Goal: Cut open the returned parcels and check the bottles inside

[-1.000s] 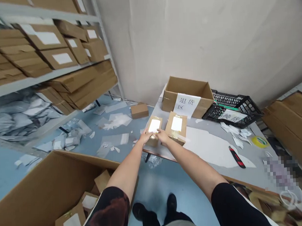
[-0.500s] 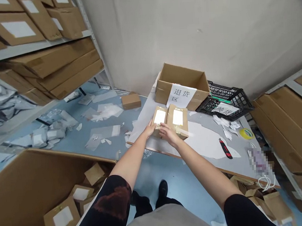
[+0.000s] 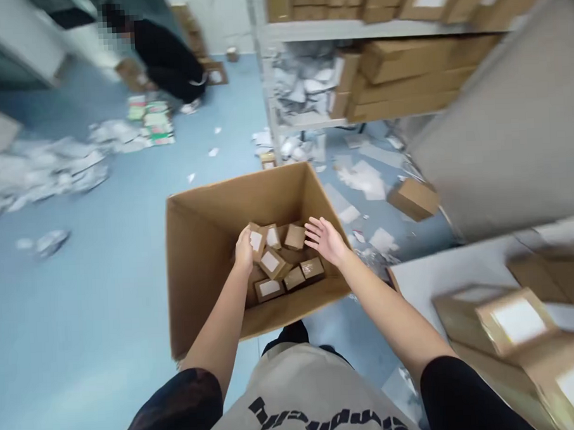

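My left hand (image 3: 243, 250) reaches into a large open carton (image 3: 197, 225), fingers closed on the edge of a small cardboard box (image 3: 256, 240) with a white label. My right hand (image 3: 325, 240) is held over the carton's right side, fingers spread and holding nothing. Several small boxes lie in the carton below my hands, among them a white-labelled box (image 3: 272, 262) and a taped box (image 3: 313, 268).
A shelf rack (image 3: 302, 32) with boxes and grey-white bags stands beyond the carton. Boxes (image 3: 517, 319) sit on the table at right. A brown box (image 3: 414, 198) and paper scraps (image 3: 361, 179) lie on the floor. A person (image 3: 168, 58) crouches at far left.
The view has swung left from the table to the large carton. Both hands have left the boxes on the table; the left now grips a small box over the carton, and the right is spread open.
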`<state>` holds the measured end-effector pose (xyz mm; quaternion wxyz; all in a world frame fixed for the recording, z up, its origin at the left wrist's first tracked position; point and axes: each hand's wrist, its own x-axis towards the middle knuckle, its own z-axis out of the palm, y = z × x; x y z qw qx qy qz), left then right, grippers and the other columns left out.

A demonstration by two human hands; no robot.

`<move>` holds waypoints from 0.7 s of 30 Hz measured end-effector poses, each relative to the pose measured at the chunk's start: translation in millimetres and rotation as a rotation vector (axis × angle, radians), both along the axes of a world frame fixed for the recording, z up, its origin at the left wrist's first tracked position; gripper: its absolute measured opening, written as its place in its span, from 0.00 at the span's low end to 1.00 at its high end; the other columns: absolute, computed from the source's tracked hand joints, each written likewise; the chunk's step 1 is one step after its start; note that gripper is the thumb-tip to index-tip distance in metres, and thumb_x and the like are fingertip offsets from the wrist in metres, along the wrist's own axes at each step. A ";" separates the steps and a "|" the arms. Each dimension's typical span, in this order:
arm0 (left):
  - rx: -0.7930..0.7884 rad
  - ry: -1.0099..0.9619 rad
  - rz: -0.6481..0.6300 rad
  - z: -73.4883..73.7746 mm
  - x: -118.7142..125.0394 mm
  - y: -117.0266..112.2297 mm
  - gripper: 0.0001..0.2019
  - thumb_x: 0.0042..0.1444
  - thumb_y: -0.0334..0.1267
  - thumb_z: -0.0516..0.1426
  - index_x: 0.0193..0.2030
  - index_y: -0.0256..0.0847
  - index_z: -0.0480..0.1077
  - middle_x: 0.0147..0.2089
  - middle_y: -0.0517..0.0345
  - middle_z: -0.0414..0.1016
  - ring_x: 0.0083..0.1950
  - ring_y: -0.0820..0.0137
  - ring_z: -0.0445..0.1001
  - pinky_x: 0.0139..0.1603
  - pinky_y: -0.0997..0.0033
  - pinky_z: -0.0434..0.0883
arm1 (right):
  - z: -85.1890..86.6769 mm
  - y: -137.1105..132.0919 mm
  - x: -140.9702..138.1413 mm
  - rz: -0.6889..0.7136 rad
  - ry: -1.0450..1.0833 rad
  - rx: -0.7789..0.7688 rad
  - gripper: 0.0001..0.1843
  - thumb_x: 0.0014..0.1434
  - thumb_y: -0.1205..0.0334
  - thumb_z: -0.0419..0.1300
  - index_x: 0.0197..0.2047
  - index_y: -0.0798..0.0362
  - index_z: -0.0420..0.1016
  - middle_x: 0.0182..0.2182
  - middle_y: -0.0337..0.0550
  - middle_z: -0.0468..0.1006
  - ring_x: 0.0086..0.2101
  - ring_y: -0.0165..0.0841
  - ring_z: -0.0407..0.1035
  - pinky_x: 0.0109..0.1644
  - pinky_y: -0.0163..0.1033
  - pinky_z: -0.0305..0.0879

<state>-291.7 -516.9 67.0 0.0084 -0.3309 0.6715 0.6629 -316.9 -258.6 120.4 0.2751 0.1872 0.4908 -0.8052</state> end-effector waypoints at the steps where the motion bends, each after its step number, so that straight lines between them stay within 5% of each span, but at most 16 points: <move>1: -0.021 -0.026 0.056 -9.6 0.5 -31.0 0.24 0.63 0.48 0.50 0.64 0.44 0.65 0.65 0.51 0.67 0.65 0.60 0.66 0.61 0.64 0.67 | -16.1 -31.5 -14.6 0.066 -0.041 0.019 0.26 0.63 0.41 0.49 0.57 0.43 0.69 0.62 0.44 0.67 0.61 0.40 0.60 0.60 0.49 0.62; 4: -0.083 -0.106 0.135 -43.0 -3.6 -94.3 0.25 0.60 0.43 0.54 0.63 0.42 0.65 0.67 0.49 0.65 0.67 0.61 0.64 0.65 0.65 0.62 | -70.1 -101.2 -44.5 0.165 -0.150 0.088 0.29 0.61 0.39 0.50 0.60 0.44 0.66 0.63 0.47 0.65 0.62 0.41 0.59 0.60 0.50 0.61; 8: -0.087 -0.196 0.155 -104.8 -26.1 -135.5 0.28 0.56 0.38 0.57 0.64 0.41 0.64 0.68 0.46 0.62 0.69 0.60 0.60 0.67 0.65 0.59 | -157.8 -146.4 -69.5 0.214 -0.283 0.144 0.34 0.59 0.38 0.51 0.63 0.46 0.63 0.64 0.50 0.64 0.62 0.43 0.59 0.60 0.52 0.61; 17: -0.146 -0.351 0.046 -309.5 -90.0 -186.0 0.32 0.55 0.40 0.59 0.67 0.37 0.60 0.67 0.44 0.64 0.64 0.58 0.67 0.61 0.67 0.65 | -410.2 -206.5 -98.2 0.188 -0.521 0.272 0.40 0.57 0.34 0.51 0.66 0.47 0.59 0.64 0.53 0.62 0.60 0.44 0.61 0.59 0.55 0.61; 21: -0.246 -0.409 -0.065 -388.6 -94.2 -193.9 0.32 0.51 0.42 0.64 0.63 0.37 0.65 0.62 0.44 0.69 0.62 0.55 0.69 0.59 0.63 0.66 | -486.4 -227.3 -88.9 0.201 -0.583 0.264 0.40 0.57 0.35 0.53 0.66 0.49 0.59 0.61 0.55 0.67 0.56 0.44 0.66 0.57 0.52 0.64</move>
